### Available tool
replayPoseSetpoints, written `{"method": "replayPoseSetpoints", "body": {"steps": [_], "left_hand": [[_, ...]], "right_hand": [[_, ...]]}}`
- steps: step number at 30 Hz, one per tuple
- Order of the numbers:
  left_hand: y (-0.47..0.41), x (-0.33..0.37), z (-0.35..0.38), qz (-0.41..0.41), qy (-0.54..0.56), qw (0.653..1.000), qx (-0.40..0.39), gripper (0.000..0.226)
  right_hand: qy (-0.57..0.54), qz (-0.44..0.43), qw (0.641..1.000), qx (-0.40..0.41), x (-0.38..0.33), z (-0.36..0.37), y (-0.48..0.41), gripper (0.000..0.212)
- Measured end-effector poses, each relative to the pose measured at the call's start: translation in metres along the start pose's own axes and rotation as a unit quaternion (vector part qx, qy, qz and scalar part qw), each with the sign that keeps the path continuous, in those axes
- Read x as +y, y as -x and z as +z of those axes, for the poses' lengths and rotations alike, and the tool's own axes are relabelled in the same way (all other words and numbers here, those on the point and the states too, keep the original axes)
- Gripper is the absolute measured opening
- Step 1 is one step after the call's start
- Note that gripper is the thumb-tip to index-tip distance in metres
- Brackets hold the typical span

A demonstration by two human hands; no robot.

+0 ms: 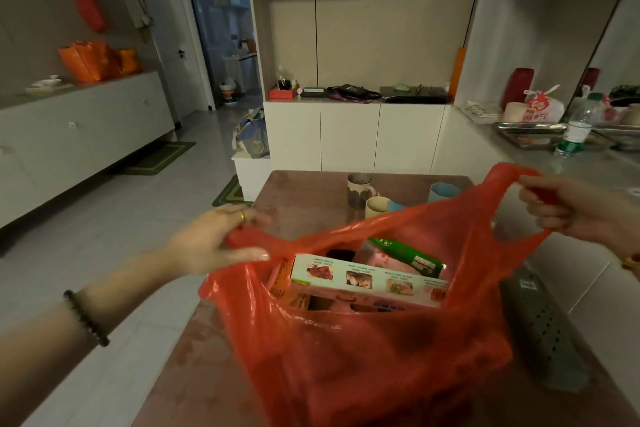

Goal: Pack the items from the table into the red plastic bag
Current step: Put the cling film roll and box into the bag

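Head view: bag held open, mugs unpacked

Head camera shows the bench (214, 350), brown and glossy, in a tiled room with white cabinets. On it stands the red bag (363, 357), holding a printed box (367, 282) and a green pack (407, 253). Each grip is closed on 1 handle: left hand (211, 239), right hand (568, 208). Thin plastic could tear on box corners. 3 mugs (358, 189) wait behind.

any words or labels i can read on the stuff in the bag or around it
Nothing can be quoted.
Long box in the red bag: small captions under its food photos, too blurred.
Green packet: white print, unreadable.
Orange box: dark print, unreadable.
Bottle on the counter: label too small.
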State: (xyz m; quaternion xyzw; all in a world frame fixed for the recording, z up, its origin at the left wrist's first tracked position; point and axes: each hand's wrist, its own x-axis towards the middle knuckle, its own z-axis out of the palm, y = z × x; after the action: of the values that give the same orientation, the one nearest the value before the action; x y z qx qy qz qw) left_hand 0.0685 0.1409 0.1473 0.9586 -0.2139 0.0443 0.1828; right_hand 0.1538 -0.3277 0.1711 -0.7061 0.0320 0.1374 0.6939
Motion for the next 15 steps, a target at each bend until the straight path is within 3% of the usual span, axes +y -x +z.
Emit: {"method": "replayPoseSetpoints", "body": {"steps": [2,3,5,7,8,10,12,13,15], "left_hand": [[-0.017,0.009,0.018,-0.077,-0.032,0.995,-0.05,0.116],[-0.025,0.014,0.029,-0.103,-0.025,0.991,-0.087,0.115],[-0.044,0.016,0.049,-0.118,-0.038,0.982,-0.14,0.085],[-0.06,0.011,0.062,-0.091,-0.08,0.984,-0.132,0.044],[-0.067,0.007,0.065,-0.083,-0.074,0.986,-0.121,0.034],[-0.078,0.003,0.062,-0.083,-0.005,0.991,-0.104,0.025],[-0.089,-0.003,0.052,-0.1,0.096,0.986,-0.09,0.027],[-0.094,-0.006,0.047,-0.106,0.144,0.979,-0.098,0.038],[-0.109,-0.01,0.038,-0.113,0.189,0.966,-0.136,0.069]], "right_hand": [[0.013,0.047,0.998,0.025,0.005,0.011,0.021,0.03],[-0.002,0.051,0.998,0.031,0.017,0.005,0.013,0.031],[0.042,0.103,0.993,0.031,0.031,0.003,0.019,0.035],[0.112,0.126,0.983,0.077,0.047,-0.003,0.021,0.035],[0.209,0.134,0.965,0.082,0.05,-0.004,0.025,0.029],[0.305,0.096,0.938,0.134,0.042,0.002,0.029,0.016],[0.388,0.017,0.911,0.141,0.024,0.013,0.024,0.067],[0.403,-0.035,0.905,0.131,0.014,0.024,0.021,0.078],[0.399,-0.13,0.903,0.093,-0.004,0.048,0.007,0.076]]}}
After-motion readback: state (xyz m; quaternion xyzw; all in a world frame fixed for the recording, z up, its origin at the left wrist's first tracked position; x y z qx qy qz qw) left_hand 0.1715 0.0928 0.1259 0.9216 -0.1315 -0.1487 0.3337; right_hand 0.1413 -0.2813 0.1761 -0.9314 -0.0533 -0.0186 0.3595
